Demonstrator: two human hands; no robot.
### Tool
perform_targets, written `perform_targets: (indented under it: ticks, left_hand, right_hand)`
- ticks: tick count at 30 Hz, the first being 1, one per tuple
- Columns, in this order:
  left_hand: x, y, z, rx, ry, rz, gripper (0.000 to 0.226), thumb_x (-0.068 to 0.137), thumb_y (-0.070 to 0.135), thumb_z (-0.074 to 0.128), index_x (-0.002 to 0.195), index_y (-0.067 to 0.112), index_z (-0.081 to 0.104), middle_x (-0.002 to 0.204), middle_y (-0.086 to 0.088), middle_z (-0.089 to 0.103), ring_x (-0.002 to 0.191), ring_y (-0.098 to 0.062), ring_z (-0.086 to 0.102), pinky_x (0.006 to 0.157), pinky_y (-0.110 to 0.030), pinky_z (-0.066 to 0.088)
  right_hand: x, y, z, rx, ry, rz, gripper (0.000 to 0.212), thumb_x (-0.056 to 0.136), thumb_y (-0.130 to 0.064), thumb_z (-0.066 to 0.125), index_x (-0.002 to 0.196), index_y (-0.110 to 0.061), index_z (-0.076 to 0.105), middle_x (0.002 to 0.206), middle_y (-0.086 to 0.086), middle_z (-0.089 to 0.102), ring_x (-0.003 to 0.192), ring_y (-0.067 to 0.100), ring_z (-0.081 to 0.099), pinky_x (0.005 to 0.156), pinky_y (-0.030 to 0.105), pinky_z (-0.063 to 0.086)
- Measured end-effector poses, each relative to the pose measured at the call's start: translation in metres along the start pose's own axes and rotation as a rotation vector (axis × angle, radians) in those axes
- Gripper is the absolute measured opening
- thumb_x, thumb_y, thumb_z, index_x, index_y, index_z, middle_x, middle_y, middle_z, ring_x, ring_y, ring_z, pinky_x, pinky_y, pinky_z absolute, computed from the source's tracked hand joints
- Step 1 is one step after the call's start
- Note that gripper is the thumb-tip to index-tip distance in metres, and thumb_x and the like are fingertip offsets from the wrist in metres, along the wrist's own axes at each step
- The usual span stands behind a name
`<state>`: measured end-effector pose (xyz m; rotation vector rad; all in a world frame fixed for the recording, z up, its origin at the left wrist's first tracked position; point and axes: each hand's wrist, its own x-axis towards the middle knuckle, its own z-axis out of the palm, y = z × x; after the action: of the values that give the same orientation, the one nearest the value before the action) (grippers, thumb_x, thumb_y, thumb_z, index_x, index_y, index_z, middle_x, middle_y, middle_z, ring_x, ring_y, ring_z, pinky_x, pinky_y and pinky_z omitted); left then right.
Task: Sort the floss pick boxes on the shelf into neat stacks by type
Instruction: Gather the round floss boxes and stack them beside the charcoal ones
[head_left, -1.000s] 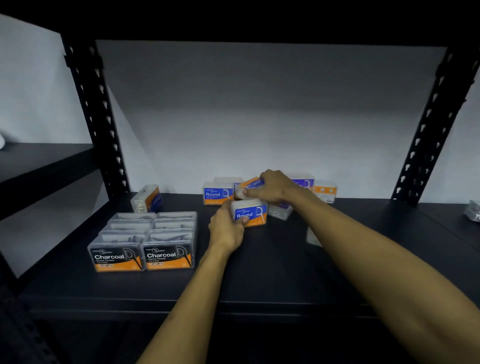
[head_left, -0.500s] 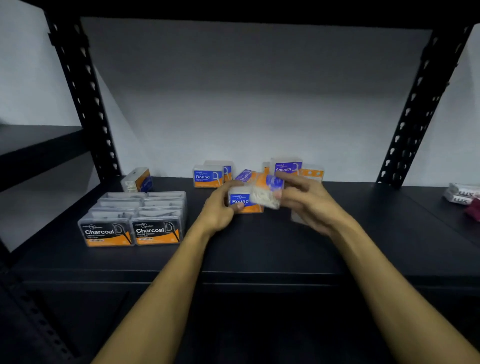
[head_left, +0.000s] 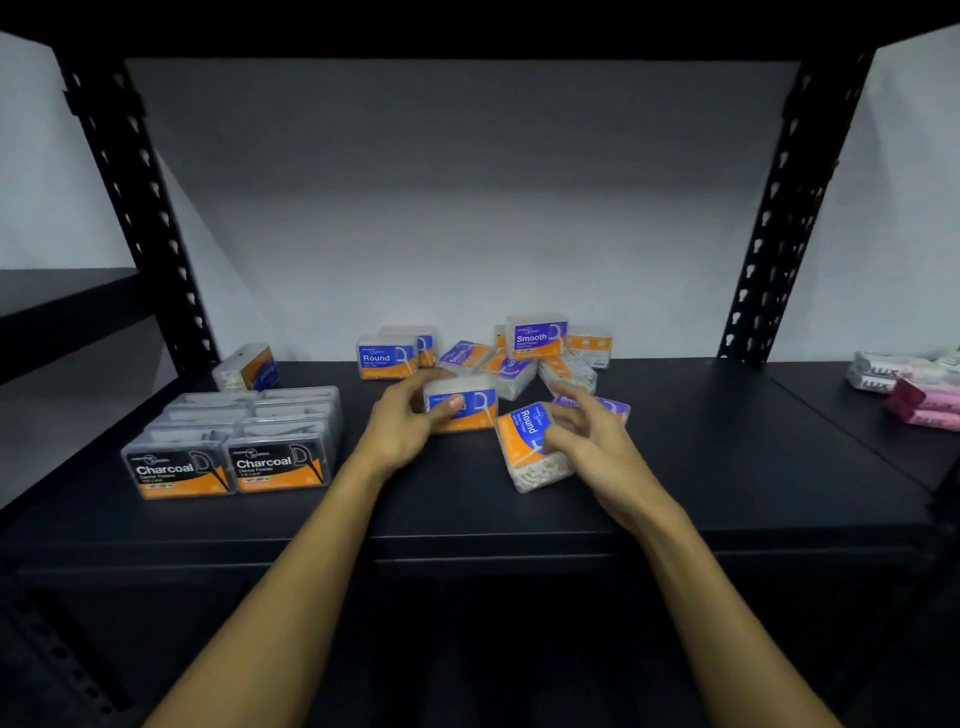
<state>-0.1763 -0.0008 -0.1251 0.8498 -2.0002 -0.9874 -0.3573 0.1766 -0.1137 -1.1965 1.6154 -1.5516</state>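
1. Centrally, a blue-and-orange Round box (head_left: 464, 408) is pinched by the left hand (head_left: 404, 423), thumb across its front label, on the dark metal shelf (head_left: 727, 467).
2. A second Round box (head_left: 530, 447), tilted with label sideways and white picks seen through its clear plastic, is clasped by the curled fingers of the right hand (head_left: 592, 434).
3. Behind, a jumbled pile is seen: an upright Round box (head_left: 387, 357), an upright purple Smooth box (head_left: 537, 338), and tipped boxes between.
4. To the left, Charcoal boxes (head_left: 228, 447) are packed in two neat rows.
5. Far right, pink and white soap packs (head_left: 914, 389) are lying.
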Motion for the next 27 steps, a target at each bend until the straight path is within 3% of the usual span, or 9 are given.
perform_targets:
  ticks: [2,5,8,13,17,23,27]
  left_hand:
    - [-0.005,0.000,0.001,0.011,0.025,0.008,0.048,0.079,0.052,0.076,0.123,0.036,0.064,0.125,0.010,0.067,0.114,-0.011,0.063,0.103,-0.039,0.051]
    - [-0.009,-0.002,0.000,-0.070,0.099,-0.028,0.037,0.080,0.041,0.080,0.109,0.032,0.059,0.114,0.006,0.069,0.107,-0.015,0.067,0.098,-0.041,0.053]
    - [-0.010,0.002,0.000,-0.111,0.090,-0.073,0.035,0.081,0.041,0.080,0.098,0.025,0.054,0.106,-0.002,0.072,0.102,-0.020,0.069,0.095,-0.047,0.054]
    - [-0.026,0.010,0.001,-0.122,0.043,-0.043,0.029,0.089,0.026,0.074,0.104,0.019,0.051,0.107,-0.005,0.070,0.103,-0.022,0.069,0.089,-0.036,0.056]
    - [-0.040,0.009,-0.005,-0.170,0.029,-0.052,0.027,0.089,0.025,0.074,0.103,0.023,0.052,0.110,-0.007,0.070,0.105,-0.023,0.069,0.095,-0.042,0.055]
    - [-0.056,0.018,-0.009,-0.205,-0.009,-0.066,0.033,0.090,0.027,0.073,0.114,0.018,0.052,0.115,-0.005,0.067,0.107,-0.017,0.069,0.086,-0.024,0.055]
    - [-0.062,0.026,-0.010,-0.195,0.010,0.015,0.044,0.090,0.041,0.070,0.129,0.027,0.055,0.120,0.005,0.066,0.108,-0.004,0.066,0.093,-0.022,0.052]
  right_hand:
    - [-0.002,0.000,-0.003,-0.054,0.067,-0.043,0.055,0.066,-0.025,0.072,0.119,-0.022,0.057,0.118,-0.002,0.070,0.109,0.008,0.067,0.099,0.041,0.054]
    - [-0.005,-0.003,-0.006,-0.156,0.138,-0.120,0.040,0.066,-0.028,0.071,0.106,-0.021,0.066,0.106,-0.006,0.074,0.103,0.006,0.069,0.095,0.040,0.056]
    - [-0.012,-0.006,-0.011,-0.296,0.152,-0.203,0.036,0.083,-0.016,0.070,0.118,-0.019,0.069,0.110,-0.011,0.071,0.103,-0.001,0.066,0.096,0.031,0.054]
    - [-0.020,-0.015,-0.022,-0.433,0.057,-0.331,0.055,0.075,-0.021,0.063,0.129,-0.021,0.065,0.127,-0.011,0.065,0.118,-0.001,0.059,0.101,0.022,0.047]
    - [-0.019,-0.016,-0.030,-0.548,-0.032,-0.348,0.044,0.083,-0.010,0.067,0.126,-0.020,0.068,0.133,-0.011,0.059,0.123,0.002,0.053,0.099,0.020,0.047]
    - [-0.020,-0.009,-0.034,-0.454,-0.073,-0.355,0.043,0.085,-0.002,0.066,0.123,-0.021,0.068,0.130,-0.010,0.063,0.122,-0.002,0.055,0.096,0.023,0.052]
    - [-0.017,0.001,-0.033,-0.384,-0.029,-0.373,0.042,0.088,-0.004,0.068,0.126,-0.022,0.065,0.128,-0.005,0.061,0.118,0.004,0.058,0.100,0.026,0.050]
